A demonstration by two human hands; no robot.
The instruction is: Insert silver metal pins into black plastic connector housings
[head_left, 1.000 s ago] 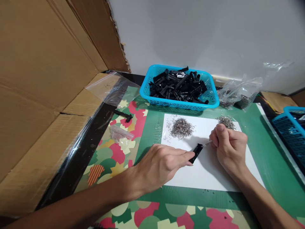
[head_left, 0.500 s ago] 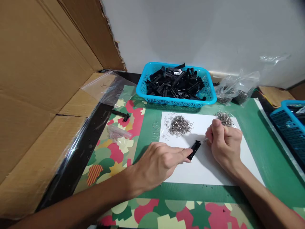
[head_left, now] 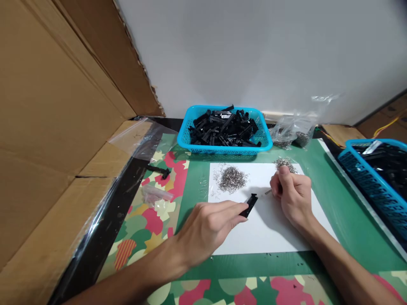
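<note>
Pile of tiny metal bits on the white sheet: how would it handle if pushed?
The metal pile would probably scatter rather than slide as one: strays already lie around its edge on the white sheet. The pieces look thin and light, and being wiry they may tangle and lift in clumps.

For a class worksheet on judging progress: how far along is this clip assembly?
Done: nothing finished can be told apart. In hand: the left hand grips a black clip; the right hand holds a metal pin just short of its end. Left: a full basket and spring pile.
</note>
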